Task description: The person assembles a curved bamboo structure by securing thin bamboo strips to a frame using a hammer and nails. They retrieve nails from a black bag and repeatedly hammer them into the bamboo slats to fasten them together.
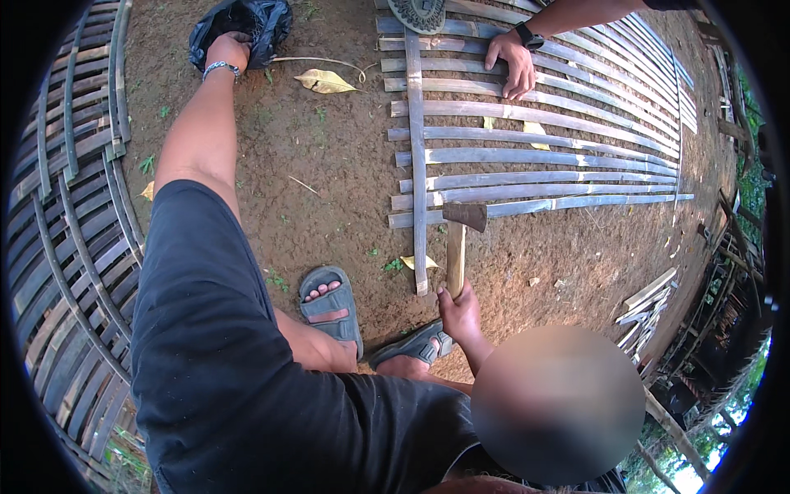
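Note:
My left hand [230, 51], with a beaded bracelet at the wrist, reaches into the mouth of a black plastic bag [276, 25]. Its fingertips are mostly hidden inside, and so is what they touch. My right hand [462, 316] is closed around the wooden handle of a hatchet [457, 255], whose dark metal head points away from me. The hatchet head lies just past the near edge of a bamboo slat panel [543, 156] on the ground. A crosswise bamboo strip [418, 165] runs along the panel's left end. A blurred patch covers part of my right arm.
Another person's hand [515, 67], with a watch, rests on the slats; a shoe [418, 12] is on the crosswise strip's far end. A second slatted panel [78, 272] stands at the left. Split bamboo pieces [646, 309] lie at the right. My sandalled foot [331, 309] is on bare soil.

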Demonstrator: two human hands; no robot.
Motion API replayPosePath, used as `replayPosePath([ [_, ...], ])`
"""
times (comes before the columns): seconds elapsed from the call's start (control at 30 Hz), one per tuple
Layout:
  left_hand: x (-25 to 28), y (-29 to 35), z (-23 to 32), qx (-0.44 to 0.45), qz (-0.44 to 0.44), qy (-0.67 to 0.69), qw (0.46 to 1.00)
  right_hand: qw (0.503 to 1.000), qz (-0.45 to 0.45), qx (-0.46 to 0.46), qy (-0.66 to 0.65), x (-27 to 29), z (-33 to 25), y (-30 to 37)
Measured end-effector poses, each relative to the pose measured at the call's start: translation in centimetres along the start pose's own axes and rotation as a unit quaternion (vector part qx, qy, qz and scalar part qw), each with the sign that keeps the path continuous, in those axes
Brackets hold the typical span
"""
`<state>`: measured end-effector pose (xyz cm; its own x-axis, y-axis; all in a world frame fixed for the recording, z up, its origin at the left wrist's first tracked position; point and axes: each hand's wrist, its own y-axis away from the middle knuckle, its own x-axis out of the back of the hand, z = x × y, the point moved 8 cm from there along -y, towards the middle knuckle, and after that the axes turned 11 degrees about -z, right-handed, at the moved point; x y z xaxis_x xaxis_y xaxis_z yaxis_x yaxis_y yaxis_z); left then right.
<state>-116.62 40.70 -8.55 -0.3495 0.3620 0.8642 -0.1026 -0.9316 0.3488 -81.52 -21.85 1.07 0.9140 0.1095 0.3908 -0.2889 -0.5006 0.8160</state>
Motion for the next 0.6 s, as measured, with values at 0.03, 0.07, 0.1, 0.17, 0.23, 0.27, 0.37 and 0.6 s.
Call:
replayPosePath([
  [0.03,0.3,0.6,0.5,-0.008,0.008,-0.015,1.000,1.000,0.007,0.011,0.017,0.2,0.3,-0.1],
  [0.07,1.0,1.5,1.0,-0.015,0.017,-0.032,0.999,1.000,0.004,0.001,0.006,0.2,0.4,-0.2],
  [0.1,1.4,1.7,1.0,-0.025,0.019,-0.036,0.999,1.000,0.002,-0.008,-0.004,0.2,0.5,-0.2],
  [0.17,2.3,2.2,1.1,-0.046,0.022,-0.045,0.998,1.000,0.004,-0.004,-0.014,0.2,0.9,-0.5],
  [0.23,3.4,3.7,1.8,-0.032,0.048,-0.047,0.997,1.000,0.012,0.025,-0.013,0.1,2.0,-1.0],
  [0.27,4.3,4.5,1.8,-0.024,0.062,-0.049,0.997,0.999,0.014,0.040,0.005,0.1,1.3,-1.0],
  [0.37,7.8,6.1,2.1,-0.075,0.156,0.016,0.985,0.998,0.014,0.066,0.014,0.1,0.0,-1.1],
  [0.6,7.7,11.9,13.5,-0.281,0.006,0.264,0.922,0.999,-0.008,0.012,-0.043,-0.6,1.9,-2.2],
])
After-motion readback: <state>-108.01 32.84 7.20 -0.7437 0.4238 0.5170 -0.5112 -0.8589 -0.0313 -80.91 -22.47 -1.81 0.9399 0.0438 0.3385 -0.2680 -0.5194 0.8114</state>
